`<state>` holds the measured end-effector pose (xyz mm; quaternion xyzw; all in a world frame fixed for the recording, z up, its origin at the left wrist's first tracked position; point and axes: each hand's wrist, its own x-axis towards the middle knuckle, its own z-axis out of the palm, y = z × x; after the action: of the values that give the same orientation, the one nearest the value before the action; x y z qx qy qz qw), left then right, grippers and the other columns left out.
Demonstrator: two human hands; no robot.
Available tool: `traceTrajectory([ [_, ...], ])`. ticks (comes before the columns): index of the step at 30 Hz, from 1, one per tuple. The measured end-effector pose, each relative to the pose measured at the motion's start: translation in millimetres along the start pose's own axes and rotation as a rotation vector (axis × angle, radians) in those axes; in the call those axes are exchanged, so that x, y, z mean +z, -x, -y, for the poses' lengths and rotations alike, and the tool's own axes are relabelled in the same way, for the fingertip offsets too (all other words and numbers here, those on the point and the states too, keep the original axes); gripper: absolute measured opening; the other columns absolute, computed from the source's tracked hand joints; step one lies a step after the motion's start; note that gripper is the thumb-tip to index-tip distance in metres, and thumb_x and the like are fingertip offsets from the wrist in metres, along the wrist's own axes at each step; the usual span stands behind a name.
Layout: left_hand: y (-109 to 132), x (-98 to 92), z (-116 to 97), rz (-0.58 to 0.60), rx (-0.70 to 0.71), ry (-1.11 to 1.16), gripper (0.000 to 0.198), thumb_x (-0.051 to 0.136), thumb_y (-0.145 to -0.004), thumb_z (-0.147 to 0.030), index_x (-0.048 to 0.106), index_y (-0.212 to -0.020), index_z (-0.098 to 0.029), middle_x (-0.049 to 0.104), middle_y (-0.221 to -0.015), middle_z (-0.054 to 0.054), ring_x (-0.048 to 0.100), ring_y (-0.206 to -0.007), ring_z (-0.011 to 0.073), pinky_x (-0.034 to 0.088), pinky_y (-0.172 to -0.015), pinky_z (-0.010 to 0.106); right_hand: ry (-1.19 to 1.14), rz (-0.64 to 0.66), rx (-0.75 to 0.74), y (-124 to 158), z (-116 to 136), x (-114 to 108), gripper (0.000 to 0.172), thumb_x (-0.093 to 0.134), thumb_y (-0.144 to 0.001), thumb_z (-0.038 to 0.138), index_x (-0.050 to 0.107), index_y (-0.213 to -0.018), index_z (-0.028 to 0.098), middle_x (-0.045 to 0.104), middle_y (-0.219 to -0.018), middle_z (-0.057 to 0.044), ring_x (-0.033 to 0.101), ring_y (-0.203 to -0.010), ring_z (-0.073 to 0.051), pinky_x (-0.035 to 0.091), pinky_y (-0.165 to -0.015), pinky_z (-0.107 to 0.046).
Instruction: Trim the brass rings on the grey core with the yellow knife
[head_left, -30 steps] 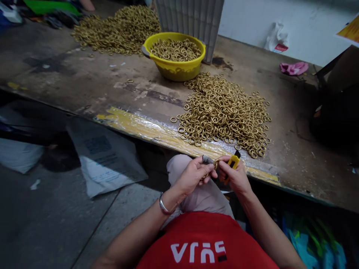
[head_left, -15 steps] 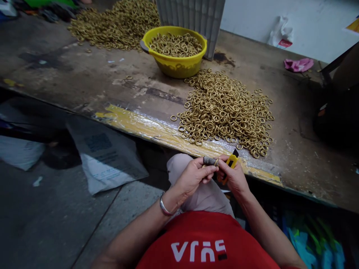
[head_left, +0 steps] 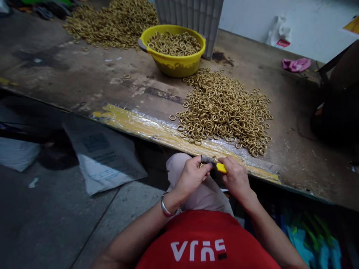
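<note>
Your left hand [head_left: 193,175] holds a small, round, gold-coloured ring [head_left: 215,158] at its fingertips, beside the dark grey wrap [head_left: 207,160] along the forefinger. Your right hand [head_left: 237,176] grips a yellow-and-black cutter [head_left: 221,167], dark end toward your left hand; you cannot tell whether it touches the ring. Just beyond your hands, a loose heap of gold-coloured rings [head_left: 226,112] lies on the worn brown table [head_left: 95,80]; farther from them stands a round yellow basin [head_left: 177,66] of rings.

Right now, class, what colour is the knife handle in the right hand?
The visible part of the knife handle is yellow, seen best in the head view.
</note>
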<state>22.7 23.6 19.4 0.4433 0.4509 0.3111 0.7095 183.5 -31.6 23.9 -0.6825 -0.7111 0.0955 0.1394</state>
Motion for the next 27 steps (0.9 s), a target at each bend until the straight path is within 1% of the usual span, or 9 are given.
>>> traceTrajectory([
  [5, 5, -0.7, -8, -0.04, 0.133, -0.232, 0.014, 0.064, -0.075, -0.028, 0.06, -0.068, -0.016, 0.053, -0.055, -0.003, 0.043, -0.05, 0.009, 0.033, -0.048, 0.022, 0.132, 0.017, 0.037, -8, -2, 2, 0.025, 0.047, -0.085, 0.008, 0.066, -0.098, 0.019, 0.067, -0.089, -0.007, 0.059, -0.071, -0.019, 0.037, -0.062, -0.028],
  [7, 10, 0.6, -13, -0.041, 0.176, -0.281, 0.014, 0.065, -0.075, -0.027, 0.061, -0.066, -0.016, 0.056, -0.057, -0.002, 0.046, -0.054, 0.0107, 0.035, -0.051, 0.023, 0.209, 0.03, 0.135, -15, -16, 0, 0.026, 0.046, -0.085, 0.008, 0.067, -0.097, 0.018, 0.068, -0.087, -0.009, 0.059, -0.069, -0.019, 0.035, -0.06, -0.029],
  [9, 15, 2.4, -15, 0.026, 0.183, -0.285, 0.013, 0.066, -0.075, -0.025, 0.062, -0.066, -0.016, 0.056, -0.06, -0.001, 0.047, -0.058, 0.0116, 0.036, -0.053, 0.023, 0.289, 0.013, 0.308, -20, -38, -5, 0.029, 0.044, -0.082, 0.005, 0.068, -0.095, 0.016, 0.068, -0.082, -0.011, 0.058, -0.065, -0.019, 0.033, -0.058, -0.03],
  [11, 16, 3.9, -12, 0.146, 0.137, -0.218, 0.014, 0.068, -0.076, -0.027, 0.062, -0.07, -0.016, 0.053, -0.058, -0.002, 0.044, -0.055, 0.0102, 0.035, -0.051, 0.022, 0.304, -0.074, 0.39, -23, -61, -12, 0.026, 0.046, -0.083, 0.009, 0.068, -0.096, 0.015, 0.069, -0.084, -0.012, 0.059, -0.069, -0.02, 0.035, -0.061, -0.03],
  [14, 9, 6.7, 0, 0.25, -0.023, 0.013, 0.029, 0.072, -0.075, -0.04, 0.057, -0.073, -0.016, 0.044, -0.056, -0.006, 0.034, -0.048, 0.0061, 0.029, -0.044, 0.019, 0.247, -0.145, 0.304, -24, -82, -18, 0.023, 0.049, -0.086, 0.016, 0.069, -0.097, 0.016, 0.068, -0.09, -0.01, 0.06, -0.078, -0.021, 0.038, -0.066, -0.029],
  [17, -2, 10.8, 8, 0.266, -0.146, 0.19, 0.04, 0.078, -0.068, -0.047, 0.056, -0.073, -0.014, 0.047, -0.058, -0.005, 0.034, -0.048, 0.0045, 0.024, -0.041, 0.017, 0.243, -0.073, 0.251, -29, -82, -16, 0.026, 0.051, -0.084, 0.013, 0.07, -0.101, 0.018, 0.066, -0.097, -0.008, 0.06, -0.079, -0.02, 0.038, -0.066, -0.029],
  [21, -8, 11.6, 7, 0.301, -0.201, 0.365, 0.036, 0.081, -0.065, -0.037, 0.058, -0.081, -0.015, 0.06, -0.072, 0.002, 0.044, -0.052, 0.0057, 0.023, -0.041, 0.016, 0.267, -0.002, 0.288, -40, -77, -12, 0.025, 0.051, -0.081, 0.008, 0.069, -0.096, 0.017, 0.064, -0.098, -0.01, 0.057, -0.071, -0.017, 0.034, -0.061, -0.029],
  [24, -11, 7.2, 5, 0.386, -0.308, 0.473, 0.034, 0.074, -0.069, -0.042, 0.063, -0.087, -0.015, 0.062, -0.072, 0.005, 0.051, -0.054, 0.0091, 0.023, -0.039, 0.017, -0.024, -0.078, 0.296, -42, -76, -13, 0.01, 0.055, -0.082, 0.017, 0.064, -0.078, 0.017, 0.061, -0.08, -0.006, 0.053, -0.065, -0.016, 0.035, -0.06, -0.028],
  [27, -15, 5.9, 7, 0.423, -0.387, 0.465, 0.044, 0.067, -0.071, -0.055, 0.067, -0.079, -0.012, 0.061, -0.065, 0.008, 0.051, -0.049, 0.0103, 0.021, -0.035, 0.02, -0.714, -0.054, 0.378, -36, -66, -18, 0.024, 0.06, -0.084, 0.039, 0.058, -0.071, 0.019, 0.051, -0.061, 0.002, 0.044, -0.052, -0.011, 0.033, -0.05, -0.025],
])
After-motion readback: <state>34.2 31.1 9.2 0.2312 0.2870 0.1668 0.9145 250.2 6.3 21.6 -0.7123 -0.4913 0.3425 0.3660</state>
